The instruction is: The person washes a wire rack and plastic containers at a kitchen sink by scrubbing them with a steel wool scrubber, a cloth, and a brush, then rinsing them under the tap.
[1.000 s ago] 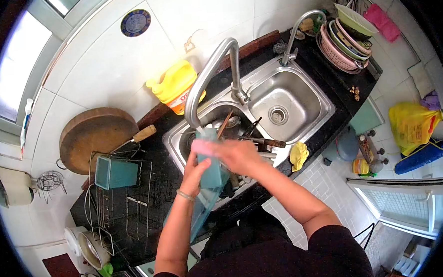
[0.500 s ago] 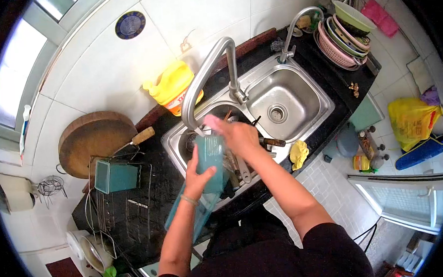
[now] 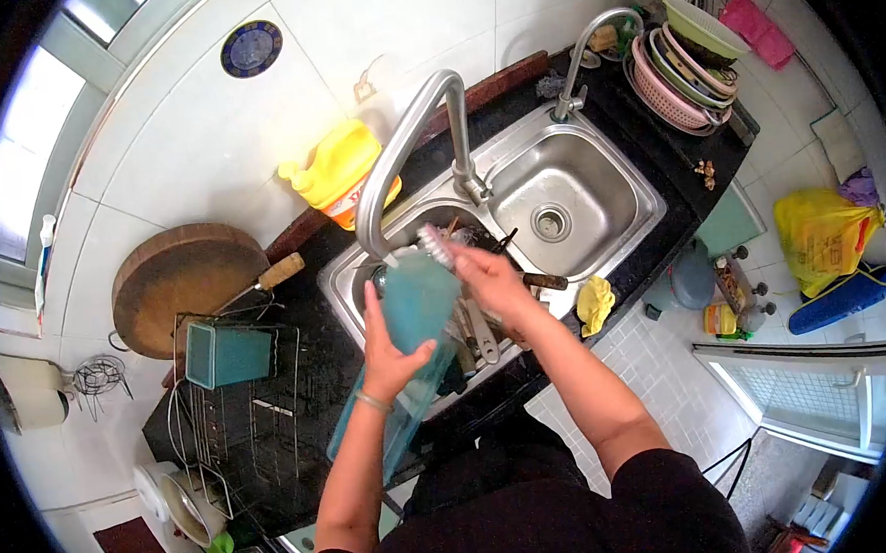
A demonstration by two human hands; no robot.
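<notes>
My left hand (image 3: 393,364) grips a long teal plastic container (image 3: 419,303) from its left side, thumb across the near face. The container is tilted over the front of the left sink basin, under the curved faucet (image 3: 397,159). In my right hand (image 3: 496,284) is a small pink scrub brush (image 3: 435,245) with white bristles. The brush is by the container's upper end; whether it touches cannot be made out. Beneath my hands the left basin holds several utensils, among them a grey handle with a hole (image 3: 484,339). A second teal part (image 3: 403,434) shows below my left hand.
A yellow jug (image 3: 343,177) stands behind the sink. To the left are a round wooden board (image 3: 188,290), a wire rack (image 3: 256,426) and a teal box (image 3: 229,354). Right of the basins lie a yellow cloth (image 3: 595,305) and stacked colanders (image 3: 669,89).
The container has turned, with its broad face now more toward me. My right hand has shifted slightly right and down, and the brush's bristles now show.
</notes>
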